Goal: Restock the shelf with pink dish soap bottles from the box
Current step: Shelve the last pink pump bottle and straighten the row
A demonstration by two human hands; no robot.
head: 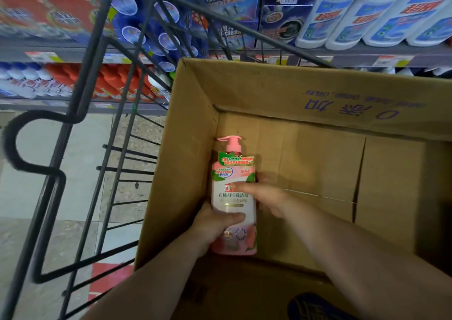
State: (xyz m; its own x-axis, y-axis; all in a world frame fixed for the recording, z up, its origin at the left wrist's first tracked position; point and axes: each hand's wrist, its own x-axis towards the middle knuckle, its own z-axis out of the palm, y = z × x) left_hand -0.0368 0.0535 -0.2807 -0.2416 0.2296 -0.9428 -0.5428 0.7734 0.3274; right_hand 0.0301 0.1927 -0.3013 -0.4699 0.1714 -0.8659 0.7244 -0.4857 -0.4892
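A pink dish soap bottle point(233, 197) with a pump top lies against the left wall inside the open cardboard box point(305, 92). My left hand point(212, 224) grips its lower half, thumb across the front label. My right hand point(264, 195) holds the bottle's right side, thumb on the label and fingers behind it. No other bottle shows in the box.
The box sits in a black wire cart point(80, 163). Shelves point(73, 50) behind hold blue cleaner packs point(151, 23), red boxes point(49, 9), white detergent bottles point(367, 14) and orange-capped bottles point(110, 82). A shoe point(315, 307) shows at the bottom edge. Tiled floor lies to the left.
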